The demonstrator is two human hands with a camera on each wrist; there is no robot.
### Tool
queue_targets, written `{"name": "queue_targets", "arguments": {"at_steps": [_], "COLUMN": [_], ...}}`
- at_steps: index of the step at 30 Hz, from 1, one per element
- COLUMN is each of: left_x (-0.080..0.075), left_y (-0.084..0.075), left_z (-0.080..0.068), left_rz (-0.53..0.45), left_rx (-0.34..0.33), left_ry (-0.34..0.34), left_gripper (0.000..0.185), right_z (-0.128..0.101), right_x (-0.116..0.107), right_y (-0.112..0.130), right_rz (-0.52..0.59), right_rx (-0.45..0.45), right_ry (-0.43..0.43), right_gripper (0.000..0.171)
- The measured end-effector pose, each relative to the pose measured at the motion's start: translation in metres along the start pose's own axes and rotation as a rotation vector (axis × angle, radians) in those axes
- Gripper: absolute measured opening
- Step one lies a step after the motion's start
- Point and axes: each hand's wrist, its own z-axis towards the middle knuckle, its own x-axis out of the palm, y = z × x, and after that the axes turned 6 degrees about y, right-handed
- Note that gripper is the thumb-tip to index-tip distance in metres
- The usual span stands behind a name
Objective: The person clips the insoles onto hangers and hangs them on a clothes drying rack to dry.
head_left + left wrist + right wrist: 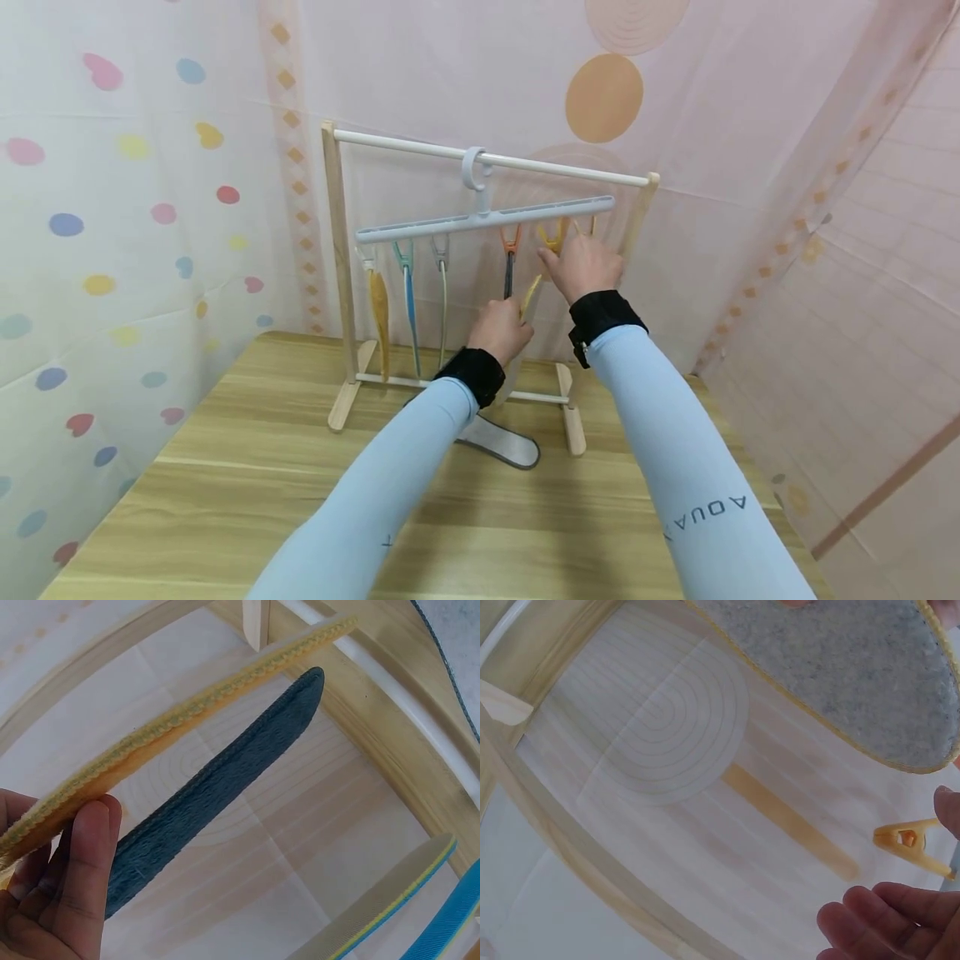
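A white clip hanger (483, 221) hangs from the rod of a wooden rack (337, 275). Several insoles dangle from its clips, among them a dark one (217, 795) on the orange clip (511, 242). My left hand (501, 327) grips the lower end of a yellow-edged insole (187, 720) between thumb and fingers, just right of the dark one. My right hand (577, 262) is raised to the yellow clip (553, 237) under the hanger's right end, thumb and fingers closing about it. In the right wrist view the yellow clip (911, 844) sits between thumb and fingertips (885, 922), below the insole's grey face (840, 675).
The rack stands at the back of a wooden table (247, 467), close to patterned curtains. A grey insole (502, 442) lies flat on the table between the rack's feet. Yellow, blue and pale green insoles (411, 308) hang on the hanger's left half.
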Motion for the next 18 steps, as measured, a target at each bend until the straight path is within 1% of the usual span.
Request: {"name": "queue_targets", "arguments": {"at_steps": [3, 6, 13, 18], "left_x": [0.002, 0.004, 0.004, 0.005], "left_y": [0.001, 0.001, -0.002, -0.004], "left_z": [0.003, 0.004, 0.004, 0.004], "left_rz": [0.010, 0.009, 0.022, 0.029], "left_rx": [-0.003, -0.003, 0.006, -0.002], "left_ry": [-0.013, -0.020, -0.012, -0.004], "left_gripper": [0.023, 0.021, 0.012, 0.010], "right_z": [0.004, 0.007, 0.013, 0.016], "right_x": [0.002, 0.003, 0.004, 0.006], "right_y": [0.002, 0.005, 0.012, 0.015], "right_rz": [0.001, 0.001, -0.005, -0.022], "right_rx": [0.005, 0.021, 0.043, 0.056], "right_ry": [-0.015, -0.034, -0.069, -0.077], "right_gripper": [0.058, 0.059, 0.065, 0.065]}}
